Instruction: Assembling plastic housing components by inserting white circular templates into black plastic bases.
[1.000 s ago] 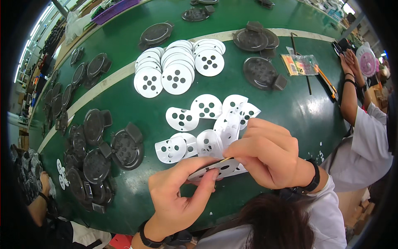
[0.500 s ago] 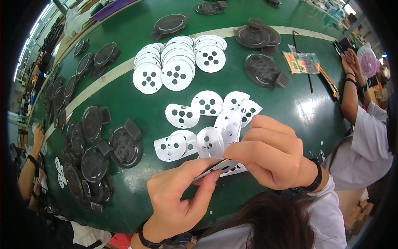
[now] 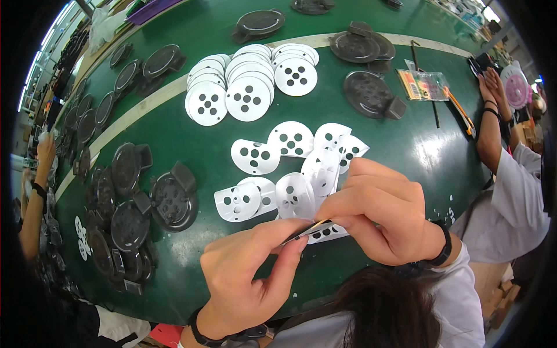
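Both hands meet near the table's front edge around a thin, dark-edged disc, seen nearly edge-on. My left hand is closed, pinching its left side between thumb and index finger. My right hand is closed too, its thumb and bent fingers pinching the far right edge, where a thin yellowish line shows. Just beyond the hands lie several loose, curled white pieces with round holes, some folded or overlapping. One holed white piece lies partly hidden beneath the hands.
Overlapping stacks of flat white holed discs lie farther back. Dark round parts with square tabs crowd the left; others sit back right, near a plastic packet and an orange cutter. Other people's arms reach in at both sides.
The disc has tilted from showing its holed face to nearly edge-on. My right thumb has shifted onto its edge. At the far left, another person's arm has moved up.
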{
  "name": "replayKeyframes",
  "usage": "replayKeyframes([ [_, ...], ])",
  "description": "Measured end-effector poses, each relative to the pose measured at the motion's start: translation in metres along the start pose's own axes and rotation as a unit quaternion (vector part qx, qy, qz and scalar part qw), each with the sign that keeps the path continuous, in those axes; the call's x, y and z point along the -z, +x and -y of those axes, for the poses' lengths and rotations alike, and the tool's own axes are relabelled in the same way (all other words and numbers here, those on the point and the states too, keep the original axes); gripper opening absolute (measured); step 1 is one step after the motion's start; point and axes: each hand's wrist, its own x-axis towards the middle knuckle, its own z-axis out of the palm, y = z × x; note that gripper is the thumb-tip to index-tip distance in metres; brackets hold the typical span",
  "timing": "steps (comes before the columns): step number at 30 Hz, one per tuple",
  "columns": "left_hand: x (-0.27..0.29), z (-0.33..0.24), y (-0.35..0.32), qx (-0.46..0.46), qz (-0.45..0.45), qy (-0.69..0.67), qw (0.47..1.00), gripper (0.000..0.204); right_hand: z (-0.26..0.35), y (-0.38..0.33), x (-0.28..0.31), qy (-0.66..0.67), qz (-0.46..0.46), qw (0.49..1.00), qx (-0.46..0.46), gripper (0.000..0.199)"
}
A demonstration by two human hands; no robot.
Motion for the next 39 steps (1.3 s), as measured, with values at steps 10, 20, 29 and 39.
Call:
replayKeyframes([
  [10, -0.002, 0.005, 0.001, -0.076, -0.018, 0.056, 0.995, 0.02, -0.005, 0.0, 0.002, -0.056, 0.01, 0.997, 0.056, 0.024],
  [20, 0.002, -0.001, 0.002, -0.014, 0.041, 0.065, 0.997, 0.023, 0.004, -0.001, -0.005, -0.189, 0.042, 0.977, 0.088, 0.019],
  [29, -0.003, 0.001, -0.003, 0.102, 0.028, -0.089, 0.99, 0.023, -0.012, -0.002, -0.003, -0.182, -0.01, 0.972, 0.146, 0.035],
  [39, 0.009, 0.012, 0.008, 0.197, 0.097, -0.374, 0.901, 0.033, 0.0, -0.001, -0.008, -0.199, 0.024, 0.966, 0.164, 0.029],
])
